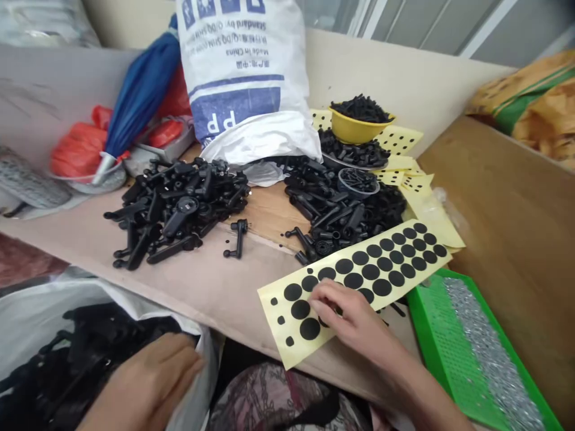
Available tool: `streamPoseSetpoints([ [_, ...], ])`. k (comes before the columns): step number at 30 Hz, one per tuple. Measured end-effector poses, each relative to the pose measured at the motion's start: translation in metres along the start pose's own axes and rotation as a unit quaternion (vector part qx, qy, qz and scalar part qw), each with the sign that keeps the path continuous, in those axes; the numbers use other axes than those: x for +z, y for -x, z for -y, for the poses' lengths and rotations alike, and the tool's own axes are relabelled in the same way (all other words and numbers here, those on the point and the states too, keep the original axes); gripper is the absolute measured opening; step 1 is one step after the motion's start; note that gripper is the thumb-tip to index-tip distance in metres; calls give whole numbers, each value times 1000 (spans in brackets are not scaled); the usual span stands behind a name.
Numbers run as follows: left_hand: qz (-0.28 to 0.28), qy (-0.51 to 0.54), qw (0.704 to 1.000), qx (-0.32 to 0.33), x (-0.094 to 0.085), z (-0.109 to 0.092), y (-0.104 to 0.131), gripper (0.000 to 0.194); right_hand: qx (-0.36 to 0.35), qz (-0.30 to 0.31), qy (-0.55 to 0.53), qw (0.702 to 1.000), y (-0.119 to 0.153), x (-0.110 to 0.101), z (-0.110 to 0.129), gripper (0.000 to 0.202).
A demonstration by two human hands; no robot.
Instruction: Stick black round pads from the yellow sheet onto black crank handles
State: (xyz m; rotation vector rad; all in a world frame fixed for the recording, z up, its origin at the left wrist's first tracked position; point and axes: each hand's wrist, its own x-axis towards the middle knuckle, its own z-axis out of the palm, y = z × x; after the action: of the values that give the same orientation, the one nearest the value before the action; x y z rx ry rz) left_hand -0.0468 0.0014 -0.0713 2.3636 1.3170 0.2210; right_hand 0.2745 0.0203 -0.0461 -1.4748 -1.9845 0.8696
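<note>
Under the curled fingers (329, 290) of the right hand (354, 312) lies one dotted yellow sheet (283, 303), partly hidden; any pinch cannot be made out. Beyond them stand two heaps of black parts (179, 212) and one printed sack (251, 90); rightward, one green tray (451, 353), cut off. The left hand's grip, blurred, cannot be told.

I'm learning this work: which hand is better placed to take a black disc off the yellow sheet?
Likely the right hand: it is over the yellow sheet; the left hand is by the open white bag.
</note>
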Motion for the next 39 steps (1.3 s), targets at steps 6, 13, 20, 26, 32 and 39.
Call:
streamPoseSetpoints([
  [6,-2,-32,980,195,10,-73,-86,22,-12,-26,122,992,11,14,-24,17],
  [13,56,-82,971,217,42,-89,-102,24,-46,-41,147,987,25,19,-25,20],
  [20,46,-147,961,229,49,-96,-106,22,-58,-61,140,987,29,25,-28,20],
  [26,39,-166,957,233,52,-95,-106,23,-37,-61,68,995,32,18,-30,15],
  [32,28,-175,955,239,55,-92,-105,25,-53,-76,149,984,29,24,-31,20],
  [39,13,-182,951,248,55,-94,-103,23,-46,-73,145,986,27,26,-28,19],
])
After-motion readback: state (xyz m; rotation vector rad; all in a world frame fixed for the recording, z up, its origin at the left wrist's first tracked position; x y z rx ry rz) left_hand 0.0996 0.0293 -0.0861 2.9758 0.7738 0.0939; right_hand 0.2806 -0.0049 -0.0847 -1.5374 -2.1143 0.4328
